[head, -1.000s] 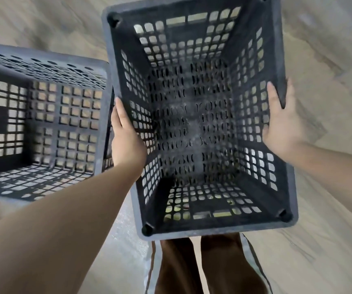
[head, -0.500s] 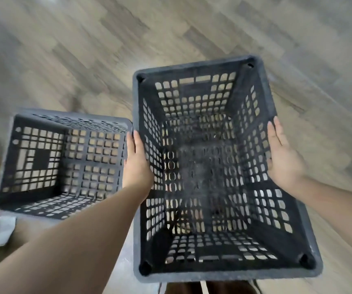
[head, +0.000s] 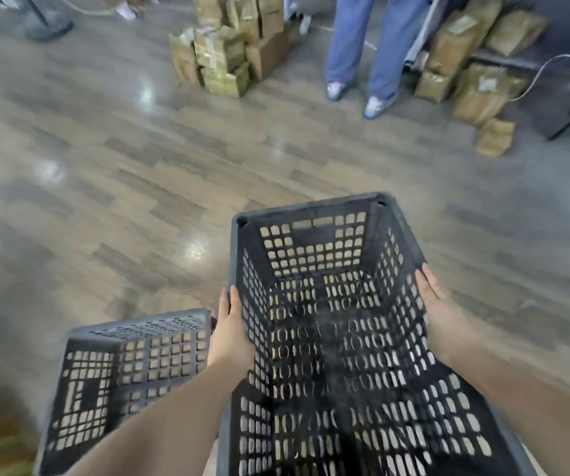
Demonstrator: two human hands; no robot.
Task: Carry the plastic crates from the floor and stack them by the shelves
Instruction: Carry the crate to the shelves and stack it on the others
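Crate [head: 328,338], dark slotted plastic, is held above the wood floor [head: 139,187], open top facing the camera. Left hand [head: 230,333] and right hand [head: 439,310] press its opposite sides, fingers straight and together. Second crate [head: 122,369] sits just beside the left forearm. Cardboard boxes [head: 228,53] and a person's legs [head: 362,49] stand well apart.
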